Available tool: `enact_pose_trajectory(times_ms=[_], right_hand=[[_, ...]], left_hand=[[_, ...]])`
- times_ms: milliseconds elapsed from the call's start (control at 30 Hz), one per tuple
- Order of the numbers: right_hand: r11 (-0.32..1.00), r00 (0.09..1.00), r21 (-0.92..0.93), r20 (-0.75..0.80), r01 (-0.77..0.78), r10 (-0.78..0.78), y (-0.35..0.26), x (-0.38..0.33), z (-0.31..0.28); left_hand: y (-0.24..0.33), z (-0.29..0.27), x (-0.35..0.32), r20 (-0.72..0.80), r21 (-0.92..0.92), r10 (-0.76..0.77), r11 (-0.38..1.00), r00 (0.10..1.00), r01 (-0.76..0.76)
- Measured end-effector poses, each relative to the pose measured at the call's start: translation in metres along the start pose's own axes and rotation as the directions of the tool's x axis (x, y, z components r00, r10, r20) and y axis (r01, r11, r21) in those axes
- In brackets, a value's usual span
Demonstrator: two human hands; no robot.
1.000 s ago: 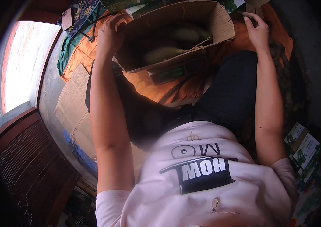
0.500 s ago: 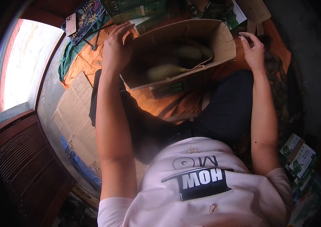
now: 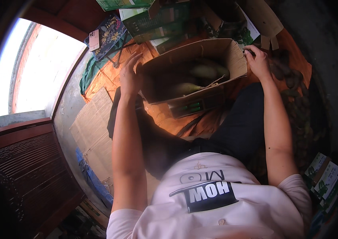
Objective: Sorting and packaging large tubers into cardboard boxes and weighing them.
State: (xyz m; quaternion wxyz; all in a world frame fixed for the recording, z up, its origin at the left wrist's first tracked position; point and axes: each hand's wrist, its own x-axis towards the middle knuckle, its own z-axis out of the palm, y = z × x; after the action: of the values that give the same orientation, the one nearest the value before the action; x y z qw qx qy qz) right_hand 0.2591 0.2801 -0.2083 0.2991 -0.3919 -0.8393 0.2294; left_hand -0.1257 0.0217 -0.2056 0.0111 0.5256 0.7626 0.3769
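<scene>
An open cardboard box (image 3: 189, 95) stands in front of my crossed legs. Inside lie a few thick, pale green, elongated pieces of produce (image 3: 207, 71), one with a thin stalk; the shade hides much of them. At the box's left end is my left hand (image 3: 131, 75), fingers extended and apart, holding nothing. My right hand (image 3: 258, 61) is at the right end, its fingers loosely bent and the fingertips close to the cardboard; whether they touch it I cannot tell. Under the box sits a dark scale (image 3: 191, 108) with a lit green display.
Orange sheeting (image 3: 302, 73) covers the floor around the box. Brown elongated tubers (image 3: 290, 75) are heaped to the right. Green printed cartons (image 3: 159, 26) stand behind. A pink phone (image 3: 94, 40) rests on a flower-patterned stool (image 3: 111, 34) at far left. Flattened cardboard (image 3: 93, 123) lies at left.
The whole view has shifted, so the box appears lower. My right hand has come closer to the box's right end. My left hand stays beside the left end.
</scene>
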Motion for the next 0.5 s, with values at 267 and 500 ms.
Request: enact_pose_trajectory(times_ms=[267,500], right_hand=[[0.99,0.997,0.124,-0.001,0.073,-0.073,-0.022,-0.007,-0.005],[0.952,0.944,0.088,0.135,0.292,-0.302,-0.072,-0.027,-0.023]], left_hand=[[0.031,-0.089,0.023,-0.049,-0.104,-0.022,0.994,0.999,0.017],[0.063,-0.095,0.05,0.25,-0.142,0.183,0.978,0.951,-0.151]])
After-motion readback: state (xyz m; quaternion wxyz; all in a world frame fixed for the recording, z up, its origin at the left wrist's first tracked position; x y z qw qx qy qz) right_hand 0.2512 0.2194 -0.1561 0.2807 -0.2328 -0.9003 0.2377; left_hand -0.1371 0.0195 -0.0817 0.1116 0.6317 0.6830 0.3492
